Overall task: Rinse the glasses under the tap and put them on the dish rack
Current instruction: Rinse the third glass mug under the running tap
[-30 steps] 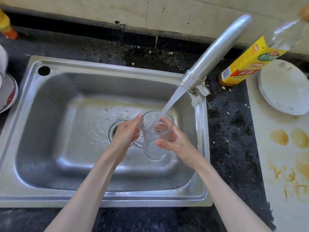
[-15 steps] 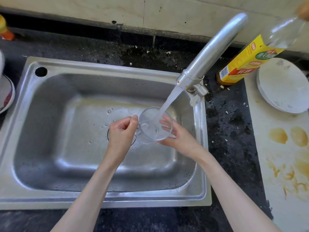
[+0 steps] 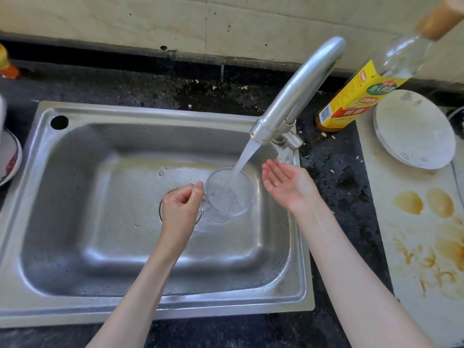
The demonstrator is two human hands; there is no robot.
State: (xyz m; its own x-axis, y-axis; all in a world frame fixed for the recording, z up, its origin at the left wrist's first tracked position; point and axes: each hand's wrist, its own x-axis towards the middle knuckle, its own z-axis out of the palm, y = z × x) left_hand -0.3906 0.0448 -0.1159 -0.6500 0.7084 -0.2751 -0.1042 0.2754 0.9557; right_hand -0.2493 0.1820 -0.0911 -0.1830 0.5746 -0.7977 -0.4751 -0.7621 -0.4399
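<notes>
A clear glass mug (image 3: 227, 194) hangs over the middle of the steel sink (image 3: 75, 305), mouth up, under the running tap (image 3: 296, 94). Water streams from the spout into it. My left hand (image 3: 179, 209) grips the mug's handle on its left side. To the right of the mug, my right hand (image 3: 286, 183) is open with the palm up, apart from the glass and just below the tap's base. No dish rack is in view.
A tall bottle with a yellow label (image 3: 361, 94) stands behind the tap on the dark counter. A white plate (image 3: 414, 131) lies on a stained board (image 3: 421, 247) at the right. A patterned dish (image 3: 8, 156) sits at the left edge.
My right hand has let go of the glass and moved off to the right, opening palm up. My left hand now holds the mug alone under the stream.
</notes>
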